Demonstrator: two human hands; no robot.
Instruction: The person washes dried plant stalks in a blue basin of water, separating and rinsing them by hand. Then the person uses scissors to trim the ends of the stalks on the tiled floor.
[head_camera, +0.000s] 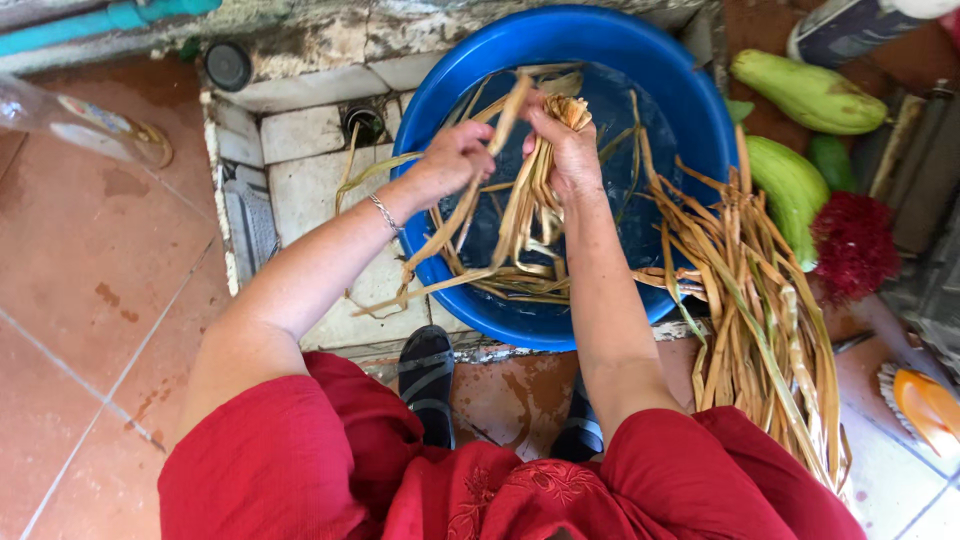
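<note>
Red sleeves (330, 470) are filling the bottom of the view. Both hands are working above a blue basin (690, 110) of water: the left hand (455, 160) is pinching one long wet strip (470, 195), the right hand (570, 150) is closing around a folded bundle of strips (530, 200). Loose ends are trailing over the rim, so they could slip onto the tiles. More dry strips (760, 300) are leaning against the basin's right side, crowding the green squashes (805, 90).

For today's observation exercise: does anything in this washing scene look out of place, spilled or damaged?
Yes. A clear plastic bottle lies tipped on its side on the tiled floor, left of the blue basin. Both hands grip the dried leaf strips.
</note>
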